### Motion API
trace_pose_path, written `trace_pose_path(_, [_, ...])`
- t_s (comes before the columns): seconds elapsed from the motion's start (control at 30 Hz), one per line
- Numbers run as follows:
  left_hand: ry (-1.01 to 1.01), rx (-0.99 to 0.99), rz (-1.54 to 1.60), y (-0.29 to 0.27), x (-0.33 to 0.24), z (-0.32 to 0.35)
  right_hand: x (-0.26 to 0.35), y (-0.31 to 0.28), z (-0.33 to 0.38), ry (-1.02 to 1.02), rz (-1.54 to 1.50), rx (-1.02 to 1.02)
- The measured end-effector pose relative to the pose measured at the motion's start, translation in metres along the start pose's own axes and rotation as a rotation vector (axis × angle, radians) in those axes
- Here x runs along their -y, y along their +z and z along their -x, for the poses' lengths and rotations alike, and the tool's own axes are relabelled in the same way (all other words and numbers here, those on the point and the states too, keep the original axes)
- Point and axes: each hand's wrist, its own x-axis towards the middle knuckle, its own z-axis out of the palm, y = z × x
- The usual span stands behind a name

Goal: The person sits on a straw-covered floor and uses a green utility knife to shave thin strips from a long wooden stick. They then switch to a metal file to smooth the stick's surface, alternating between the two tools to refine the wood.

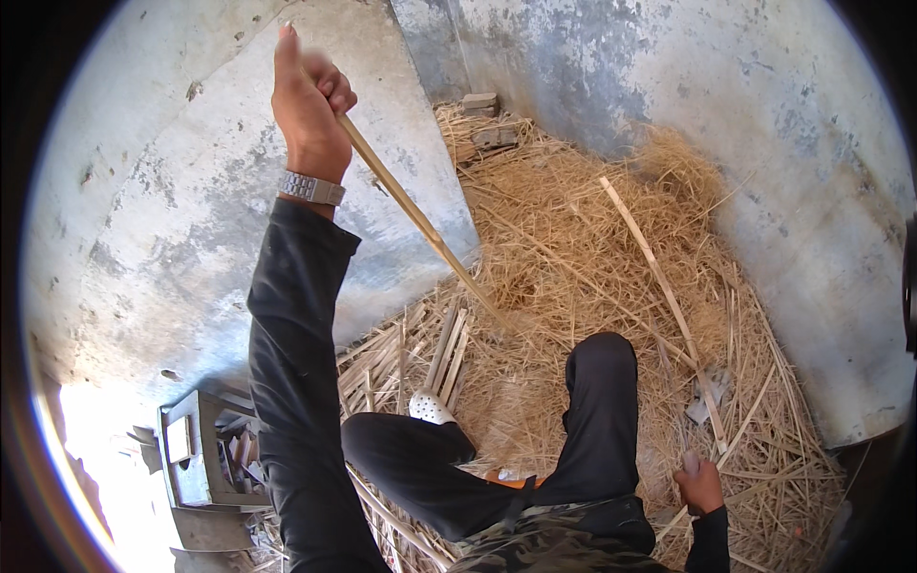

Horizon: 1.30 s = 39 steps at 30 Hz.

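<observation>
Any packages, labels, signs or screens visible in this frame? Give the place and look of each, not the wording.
None in view: no package, label, sign or screen.
Nearest to such a thing: a grey crate at lower left, boxy, with scraps inside.
The left hand grips a long pale cane strip; the right hand is closed on a small grey handle over the straw.

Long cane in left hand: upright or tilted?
Tilted. The long cane slants from the raised left hand down-right into the straw.
</observation>
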Motion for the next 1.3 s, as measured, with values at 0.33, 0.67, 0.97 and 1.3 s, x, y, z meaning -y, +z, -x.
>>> trace_pose_path(0.33, [0.045,-0.087,-0.005,0.033,-0.002,0.022,0.353,0.052,-0.033,-0.106,-1.189,0.897])
trace_pose_path(0.67, [0.156,-0.121,-0.099,0.033,0.004,0.024,0.409,0.089,-0.021,-0.268,-1.11,0.727])
trace_pose_path(0.97, [0.188,-0.057,-0.116,0.039,0.009,0.024,0.34,0.111,-0.037,-0.041,-1.126,0.804])
trace_pose_path(1.3, [0.188,0.01,-0.092,0.038,-0.002,0.038,0.356,0.119,-0.047,0.059,-1.216,0.86])
